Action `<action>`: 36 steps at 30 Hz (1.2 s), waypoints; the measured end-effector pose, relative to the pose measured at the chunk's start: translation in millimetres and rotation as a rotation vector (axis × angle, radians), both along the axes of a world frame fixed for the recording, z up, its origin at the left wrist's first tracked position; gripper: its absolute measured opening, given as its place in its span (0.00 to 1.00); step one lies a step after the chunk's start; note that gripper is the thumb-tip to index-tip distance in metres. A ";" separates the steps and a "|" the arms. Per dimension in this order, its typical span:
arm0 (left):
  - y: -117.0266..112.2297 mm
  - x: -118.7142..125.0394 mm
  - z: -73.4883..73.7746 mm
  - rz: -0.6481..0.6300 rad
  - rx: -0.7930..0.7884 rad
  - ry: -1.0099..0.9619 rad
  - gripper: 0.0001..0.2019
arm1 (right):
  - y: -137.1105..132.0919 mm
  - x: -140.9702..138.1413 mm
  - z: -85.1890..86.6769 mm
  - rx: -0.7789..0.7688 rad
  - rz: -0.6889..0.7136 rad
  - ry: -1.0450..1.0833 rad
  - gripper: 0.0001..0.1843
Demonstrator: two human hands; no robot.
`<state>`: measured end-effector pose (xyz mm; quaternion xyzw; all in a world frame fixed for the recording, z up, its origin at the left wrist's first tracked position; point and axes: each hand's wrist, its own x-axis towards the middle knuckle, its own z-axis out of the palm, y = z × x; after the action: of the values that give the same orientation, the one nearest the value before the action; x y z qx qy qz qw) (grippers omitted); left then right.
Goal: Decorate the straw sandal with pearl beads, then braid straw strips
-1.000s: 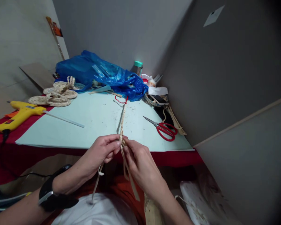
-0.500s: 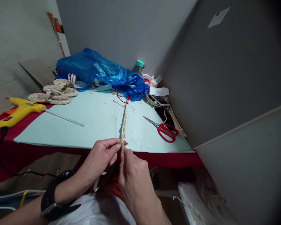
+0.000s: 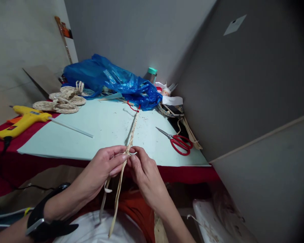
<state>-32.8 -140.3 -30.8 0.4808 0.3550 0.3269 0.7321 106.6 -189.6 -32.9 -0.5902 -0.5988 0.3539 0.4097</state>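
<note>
A thin braid of pale straw strips (image 3: 132,131) runs from a red thread near the blue bag down the light green sheet (image 3: 96,131) to my hands. My left hand (image 3: 102,168) pinches the braid's near end between thumb and fingers. My right hand (image 3: 142,168) pinches a strip right beside it, fingertips almost touching the left's. Loose straw strips (image 3: 116,199) hang from the pinch down over my lap. A black watch sits on my left wrist.
Red-handled scissors (image 3: 178,142) lie on the sheet to the right. A yellow glue gun (image 3: 22,121) with its stick rests at the left on the red cloth. Coiled straw braids (image 3: 62,101), a blue plastic bag (image 3: 114,82) and a teal-capped bottle (image 3: 151,73) are behind. Grey wall stands close on the right.
My right hand has come up from below the braid end and now pinches a strip beside the left hand. A long loose strip now hangs straight down between the hands.
</note>
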 end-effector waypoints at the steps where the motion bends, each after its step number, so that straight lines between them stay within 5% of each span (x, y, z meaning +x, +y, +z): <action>1: -0.3 -0.8 -1.0 -0.008 0.000 0.003 0.12 | 2.1 -1.6 -3.6 -0.004 -0.011 0.050 0.15; 8: -2.0 -2.4 -5.8 -0.022 0.095 0.087 0.17 | 6.3 -1.1 -19.0 0.011 -0.037 0.156 0.15; 15: -2.6 -15.3 3.8 -0.083 0.659 0.708 0.09 | 2.0 -5.2 -23.2 0.066 -0.121 0.038 0.17; 20: -13.7 -22.6 0.7 -0.056 0.863 0.817 0.14 | -1.7 -11.7 -28.9 0.098 -0.180 0.044 0.17; 27: -41.3 -9.3 -24.6 -0.058 1.311 0.720 0.14 | -1.5 -6.4 -31.8 -0.129 -0.037 0.580 0.16; 32: -37.5 -16.6 -19.1 -0.058 1.327 0.672 0.12 | -3.0 -2.3 -35.3 -0.149 -0.009 0.754 0.12; 36: -17.3 -20.8 -0.6 0.104 0.999 0.586 0.11 | -6.2 -0.2 -28.3 -0.124 -0.013 0.689 0.13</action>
<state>-53.6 -157.6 -31.4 0.8201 0.3688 0.3436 0.2708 106.4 -195.8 -61.3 -0.4636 -0.3990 0.5653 0.5534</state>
